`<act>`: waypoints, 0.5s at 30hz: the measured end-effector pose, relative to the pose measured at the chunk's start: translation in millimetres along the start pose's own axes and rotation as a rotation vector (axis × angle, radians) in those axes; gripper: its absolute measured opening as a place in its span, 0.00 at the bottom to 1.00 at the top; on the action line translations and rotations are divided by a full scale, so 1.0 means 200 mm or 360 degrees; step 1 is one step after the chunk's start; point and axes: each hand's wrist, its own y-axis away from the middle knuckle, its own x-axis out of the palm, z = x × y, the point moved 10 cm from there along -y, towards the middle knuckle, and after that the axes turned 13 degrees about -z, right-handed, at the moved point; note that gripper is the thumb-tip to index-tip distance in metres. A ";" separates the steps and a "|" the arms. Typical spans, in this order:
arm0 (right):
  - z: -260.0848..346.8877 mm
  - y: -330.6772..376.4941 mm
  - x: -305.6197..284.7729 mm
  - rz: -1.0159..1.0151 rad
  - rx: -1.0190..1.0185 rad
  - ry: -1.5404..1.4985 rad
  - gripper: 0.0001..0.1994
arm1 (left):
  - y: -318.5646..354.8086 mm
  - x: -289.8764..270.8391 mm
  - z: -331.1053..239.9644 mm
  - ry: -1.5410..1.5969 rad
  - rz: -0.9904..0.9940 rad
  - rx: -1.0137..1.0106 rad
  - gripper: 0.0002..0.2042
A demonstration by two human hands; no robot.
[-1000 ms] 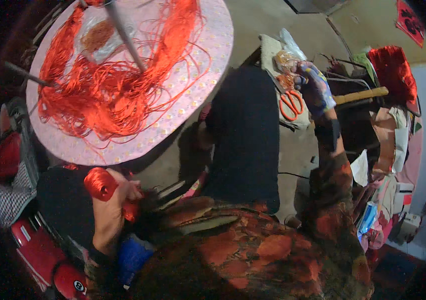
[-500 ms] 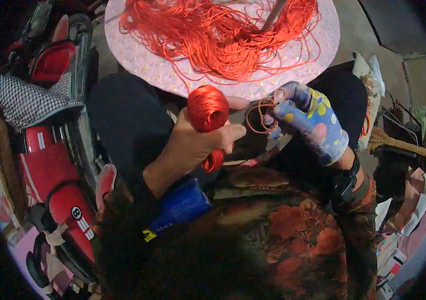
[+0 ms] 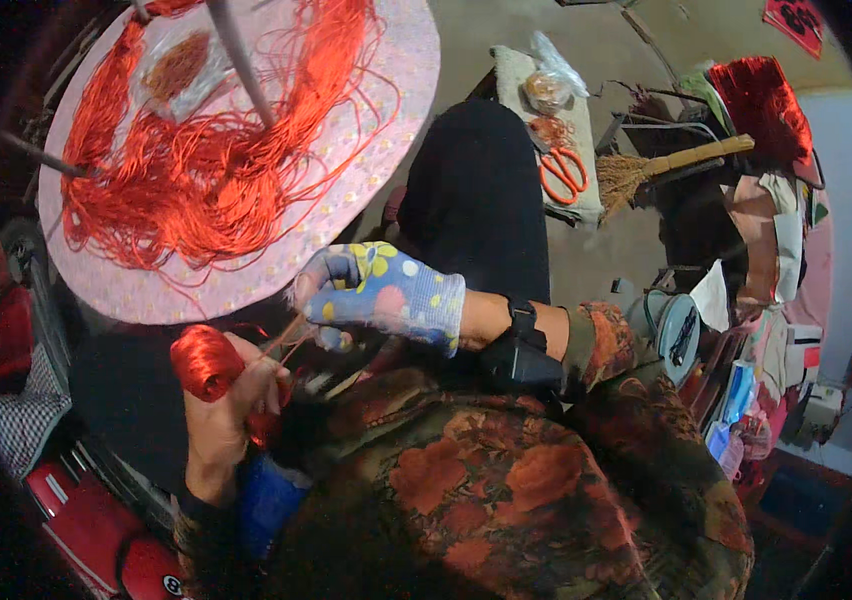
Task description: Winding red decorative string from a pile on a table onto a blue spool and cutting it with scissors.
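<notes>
My bare left hand [image 3: 216, 435] is closed around a wound hank of shiny red cord [image 3: 208, 362], low at the left above my lap. Its thumb side faces my right hand [image 3: 381, 300], which wears a blue glove with coloured dots. The gloved fingers are pinched on a thin tan rubber band [image 3: 291, 335]. That band is stretched from them to the left hand's fingers by the hank. Beyond both hands, a large loose heap of red cord [image 3: 196, 215] lies on a round pink table [image 3: 408, 70], around upright metal rods [image 3: 238, 62].
On the right, orange-handled scissors [image 3: 564, 175] and a clear plastic bag [image 3: 549, 85] lie on a cloth-covered stool [image 3: 512, 72]. A straw broom [image 3: 691, 158] is beside them. A red vehicle [image 3: 96, 520] and a checked cloth [image 3: 31, 410] stand at lower left.
The view has swung right, so table and hands sit further left. My gloved hand has come close to the hank, and the rubber band, loosely looped before, is now pulled taut.
</notes>
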 end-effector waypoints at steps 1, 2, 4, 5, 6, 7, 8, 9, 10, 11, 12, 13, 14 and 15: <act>0.00 0.00 -0.02 -0.0034 0.0006 -0.0088 0.08 | 0.00 0.00 0.01 -0.0021 -0.0020 -0.0013 0.05; 0.03 0.01 -0.07 -0.0109 -0.0083 -0.0144 0.08 | 0.00 -0.01 0.01 -0.0041 -0.0042 -0.0026 0.05; 0.11 0.02 -0.19 -0.0255 -0.0266 -0.0262 0.08 | -0.01 0.00 0.00 -0.0071 -0.0022 0.0009 0.05; 0.19 0.06 -0.27 -0.0360 -0.0300 -0.0176 0.08 | -0.01 -0.01 0.00 -0.0082 -0.0025 0.0023 0.05; 0.29 0.11 -0.38 -0.0497 -0.0442 -0.0063 0.08 | -0.01 -0.02 0.00 -0.0099 -0.0049 0.0021 0.05; 0.38 0.18 -0.52 -0.0672 -0.0663 -0.0017 0.09 | -0.03 -0.01 0.00 -0.0118 -0.0045 0.0015 0.05; 0.45 0.23 -0.68 -0.0833 -0.0775 0.0202 0.10 | -0.03 -0.01 0.01 -0.0128 -0.0058 0.0004 0.05; 0.47 0.27 -0.84 -0.1014 -0.0742 0.0078 0.10 | -0.03 -0.03 0.01 -0.0094 -0.0075 0.0013 0.05; 0.47 0.31 -1.01 -0.1195 -0.0690 0.0147 0.10 | -0.02 -0.04 0.02 -0.0075 -0.0089 0.0019 0.05; 0.44 0.36 -1.22 -0.1454 -0.0616 0.0344 0.11 | -0.03 -0.03 0.02 -0.0052 -0.0080 0.0021 0.05; 0.36 0.40 -1.48 -0.1658 -0.0613 0.0356 0.12 | -0.02 -0.02 0.02 -0.0043 -0.0072 0.0030 0.05; 0.25 0.41 -1.69 -0.1712 -0.0506 0.0239 0.11 | -0.02 -0.01 0.02 -0.0035 -0.0071 0.0040 0.06; 0.16 0.46 -1.91 -0.1826 -0.0439 0.0437 0.11 | -0.03 0.00 0.02 -0.0019 -0.0061 0.0045 0.06; 0.11 0.49 -2.04 -0.1869 -0.0439 0.0703 0.10 | -0.03 0.00 0.02 -0.0022 -0.0060 0.0039 0.06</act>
